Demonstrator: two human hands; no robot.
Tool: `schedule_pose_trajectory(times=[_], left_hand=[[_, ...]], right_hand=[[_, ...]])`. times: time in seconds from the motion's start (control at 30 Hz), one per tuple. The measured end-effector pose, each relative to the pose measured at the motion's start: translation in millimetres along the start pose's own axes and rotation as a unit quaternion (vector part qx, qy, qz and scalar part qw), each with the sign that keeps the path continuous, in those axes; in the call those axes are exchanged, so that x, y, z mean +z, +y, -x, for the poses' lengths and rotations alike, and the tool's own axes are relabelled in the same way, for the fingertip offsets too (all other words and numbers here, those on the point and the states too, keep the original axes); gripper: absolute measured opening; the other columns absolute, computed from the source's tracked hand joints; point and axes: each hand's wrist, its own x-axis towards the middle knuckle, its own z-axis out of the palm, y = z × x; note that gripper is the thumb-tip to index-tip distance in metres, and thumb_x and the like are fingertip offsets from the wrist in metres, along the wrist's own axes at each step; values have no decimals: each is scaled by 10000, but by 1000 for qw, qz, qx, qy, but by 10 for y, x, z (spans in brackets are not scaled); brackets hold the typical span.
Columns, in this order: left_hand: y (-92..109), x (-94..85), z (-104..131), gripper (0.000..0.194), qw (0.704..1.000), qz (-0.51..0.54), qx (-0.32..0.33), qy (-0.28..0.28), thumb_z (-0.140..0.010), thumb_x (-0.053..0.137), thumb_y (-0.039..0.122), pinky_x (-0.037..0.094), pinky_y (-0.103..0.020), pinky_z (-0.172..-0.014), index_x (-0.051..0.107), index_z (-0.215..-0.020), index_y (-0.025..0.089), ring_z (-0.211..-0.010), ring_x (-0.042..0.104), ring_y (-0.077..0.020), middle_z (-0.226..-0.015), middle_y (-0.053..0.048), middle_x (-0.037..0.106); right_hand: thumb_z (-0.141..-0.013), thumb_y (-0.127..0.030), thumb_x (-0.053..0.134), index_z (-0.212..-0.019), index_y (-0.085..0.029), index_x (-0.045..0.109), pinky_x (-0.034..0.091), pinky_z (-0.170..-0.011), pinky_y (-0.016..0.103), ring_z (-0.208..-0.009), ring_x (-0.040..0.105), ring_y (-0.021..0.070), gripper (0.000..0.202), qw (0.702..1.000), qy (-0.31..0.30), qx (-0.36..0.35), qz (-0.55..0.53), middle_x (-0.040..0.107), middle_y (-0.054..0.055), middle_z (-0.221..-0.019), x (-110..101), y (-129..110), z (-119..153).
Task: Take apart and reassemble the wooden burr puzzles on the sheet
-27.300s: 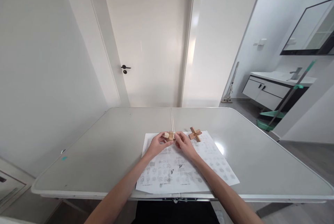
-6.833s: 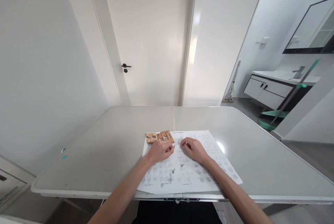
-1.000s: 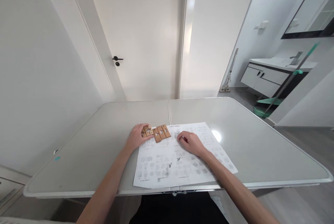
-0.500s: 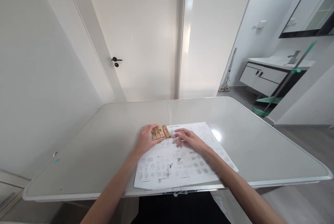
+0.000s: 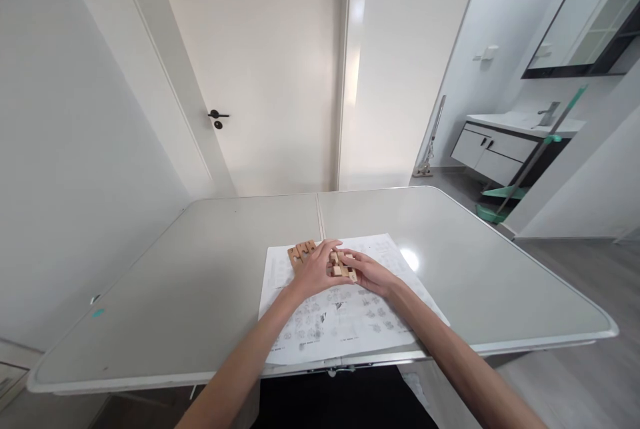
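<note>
Both hands close around a group of light wooden puzzle blocks over the upper middle of a printed paper sheet. My left hand grips the blocks from the left, its fingers over the top and its thumb along the near side. From the right, my right hand holds the same blocks, fingers curled on their far and side faces. Just left of my left hand lie flat, browner wooden pieces with cut-out slots, partly covered by that hand.
The sheet lies on a pale folding table with a seam down its middle. Behind stands a white door with a black handle. To the right are a sink cabinet and a green broom and dustpan.
My left hand has left the flat slotted pieces and moved right to the light blocks. My right hand, loosely open before, has closed on them too. The view has shifted slightly.
</note>
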Motion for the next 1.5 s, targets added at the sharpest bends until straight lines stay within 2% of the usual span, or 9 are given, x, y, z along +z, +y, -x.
schedule_pose_trajectory(times=[0.27, 0.53, 0.7, 0.77, 0.87, 1.0, 1.2, 1.33, 1.5], left_hand=[[-31, -62, 61, 601, 997, 44, -69, 9, -784, 854, 533, 538, -462, -1036, 623, -1291, 309, -1246, 636, -316, -1322, -56, 680], [-53, -49, 63, 731, 988, 91, -91, 80, -784, 885, 397, 562, -436, -1007, 492, -1393, 296, -1173, 680, -267, -1355, -85, 667], [-86, -24, 81, 705, 987, 89, -99, 91, -746, 914, 429, 573, -427, -940, 523, -1315, 285, -1033, 710, -251, -1111, -48, 724], [-80, -35, 87, 689, 988, 78, -99, 85, -747, 910, 454, 562, -431, -936, 553, -1312, 286, -989, 709, -255, -994, -22, 715], [-51, -63, 88, 668, 991, 67, -87, 75, -768, 892, 467, 558, -409, -925, 580, -1338, 310, -954, 698, -241, -1067, -26, 698], [-29, -73, 87, 659, 993, 54, -79, 71, -784, 881, 453, 553, -396, -924, 588, -1360, 328, -924, 681, -222, -1196, -36, 670], [-100, -26, 92, 714, 989, 33, -110, 90, -729, 915, 459, 550, -388, -855, 565, -1326, 283, -873, 684, -242, -893, 10, 671], [-131, -19, 79, 663, 987, 23, -116, 104, -712, 928, 458, 536, -385, -849, 601, -1257, 273, -895, 687, -254, -896, -6, 684], [-134, -20, 71, 643, 987, 20, -115, 112, -718, 927, 455, 526, -395, -853, 611, -1253, 288, -899, 692, -264, -897, -11, 690]], right_hand=[[-912, -435, 799, -1175, -173, 723, 593, -808, 279, -930, 733, 192, 379, 1000, 26, -4, -10, 767, 93, -1052, -26, 17, -27], [-884, -566, 776, -925, -181, 706, 576, -706, 290, -793, 684, 178, 393, 993, 100, -60, -8, 724, 69, -939, -4, -46, -46], [-862, -618, 760, -987, -196, 668, 326, -406, 237, -509, 469, 96, 450, 989, 132, -66, -4, 623, 1, -775, -31, -74, -50], [-863, -622, 755, -1008, -195, 666, 205, -372, 237, -453, 341, 68, 460, 990, 132, -58, 1, 567, -29, -725, -37, -83, -44], [-867, -612, 758, -1016, -194, 664, 130, -380, 238, -447, 265, 53, 454, 991, 123, -45, 8, 525, -47, -706, -31, -99, -29], [-838, -594, 797, -891, -195, 614, 148, -400, 228, -484, 294, 55, 442, 993, 110, -35, 14, 524, -43, -722, -6, -107, -19], [-824, -597, 809, -977, -197, 649, 185, -418, 234, -527, 351, 72, 458, 995, 87, -40, 38, 620, 6, -835, 31, -95, -9], [-866, -619, 759, -1061, -199, 661, 199, -423, 232, -493, 325, 61, 473, 993, 80, -53, 66, 646, 1, -820, 49, -87, 6], [-881, -653, 719, -965, -229, 593, 201, -419, 225, -448, 298, 48, 450, 989, 87, -76, 90, 664, -26, -787, 53, -70, 0]])
